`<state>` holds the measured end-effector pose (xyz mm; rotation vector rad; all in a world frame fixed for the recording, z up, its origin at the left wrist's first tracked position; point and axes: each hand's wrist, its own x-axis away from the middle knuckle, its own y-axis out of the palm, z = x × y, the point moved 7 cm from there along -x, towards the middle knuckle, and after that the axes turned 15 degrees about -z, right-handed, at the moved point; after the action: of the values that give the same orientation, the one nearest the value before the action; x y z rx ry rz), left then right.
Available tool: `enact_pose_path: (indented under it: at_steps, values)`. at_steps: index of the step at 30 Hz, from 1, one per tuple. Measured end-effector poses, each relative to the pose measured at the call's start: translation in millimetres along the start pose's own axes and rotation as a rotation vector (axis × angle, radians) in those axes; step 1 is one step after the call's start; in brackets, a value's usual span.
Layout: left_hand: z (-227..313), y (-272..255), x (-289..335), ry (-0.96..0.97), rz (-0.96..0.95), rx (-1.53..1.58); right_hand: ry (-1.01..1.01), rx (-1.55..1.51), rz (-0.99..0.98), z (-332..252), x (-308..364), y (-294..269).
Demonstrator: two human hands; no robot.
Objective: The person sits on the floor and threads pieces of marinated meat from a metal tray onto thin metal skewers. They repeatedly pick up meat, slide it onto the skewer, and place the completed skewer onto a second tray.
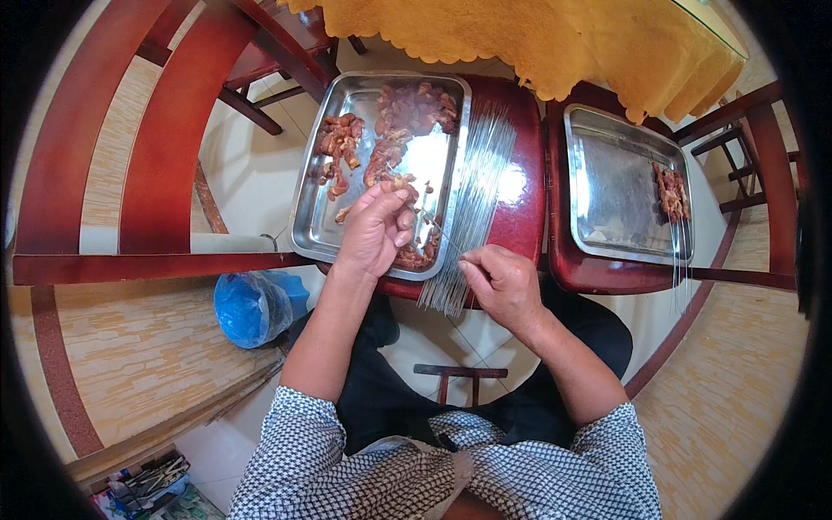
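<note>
Seen from above, centre of the frame: my left hand (374,227) pinches a small piece of meat (400,183) between thumb and fingertips over the near edge of the left tray (305,208), while my right hand (501,284) is closed on a thin metal skewer (444,237) whose tip points up-left toward that piece. The left tray, a shallow steel pan resting on a dark red stool (522,186), holds the raw meat (407,117) in two loose heaps toward its far end and a few scraps near my left fingers; much of its floor shows bare. A bundle of bare skewers (475,195) lies just beside the tray's right rim, fanning toward my right hand. At the right of the frame a second steel tray (607,186) sits on another red stool and holds only a few loaded skewers (672,204) against its right side, their ends hanging over the near rim. I judge the work to be at an early stage: few skewers are finished, and a large bundle and a good share of meat remain. A blue plastic bag (253,305) lies on the floor at lower left, and a yellow cloth (555,39) hangs at the top.
</note>
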<state>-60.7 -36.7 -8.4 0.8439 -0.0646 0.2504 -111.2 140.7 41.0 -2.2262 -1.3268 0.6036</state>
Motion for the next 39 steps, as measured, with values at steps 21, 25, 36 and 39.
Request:
enact_pose_path:
  at_steps: [21,25,36,39]
  values:
    - [-33.6,8.8,7.1,-0.224,-0.026,-0.209,0.007,0.041,0.027,2.6,-6.7,-0.1]
    - [-6.8,10.4,12.1,-0.204,0.072,-0.49,0.049,-0.068,0.034,2.6,-8.6,-4.1]
    - [87.4,-82.5,-0.1,-0.272,0.623,-1.965,0.036,-0.124,0.019,5.9,-4.8,-11.9]
    - [84.3,-85.4,-4.3,-0.247,0.553,-1.945,0.042,-0.125,-0.005,6.4,-5.7,-13.8]
